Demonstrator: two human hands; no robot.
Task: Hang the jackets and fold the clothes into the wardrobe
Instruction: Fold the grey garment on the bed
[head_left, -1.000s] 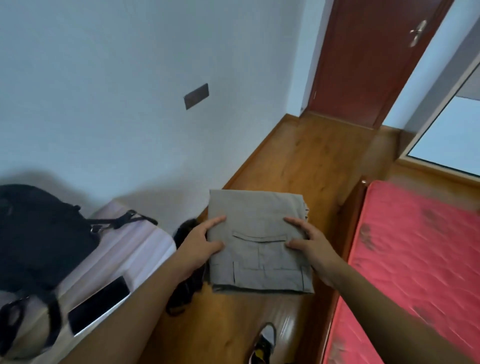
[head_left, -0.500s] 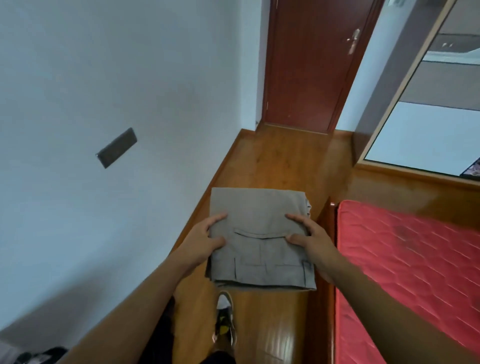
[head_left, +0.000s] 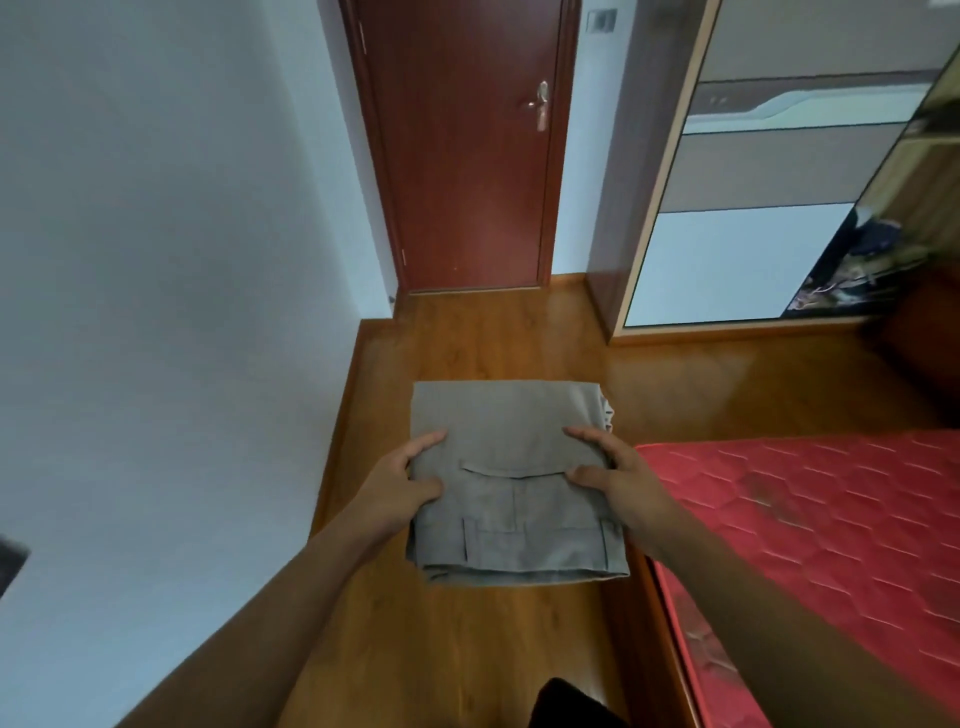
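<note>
A pair of grey cargo trousers, folded into a flat square with a pocket flap on top, hangs in the air over the wooden floor. My left hand grips its left edge, thumb on top and fingers underneath. My right hand grips the right edge the same way. The wardrobe stands ahead on the right, with sliding panels and an open dark section at its far right where hanging clothes show.
A closed red-brown door is straight ahead. A white wall runs along the left. A red mattress in a wooden frame lies on the right. Wooden floor stretches between wall and bed toward the door.
The view has swung right and forward: the side table with bag and phone has left the view, the door and wardrobe have come closer. Both hands keep the same grip on the trousers.
</note>
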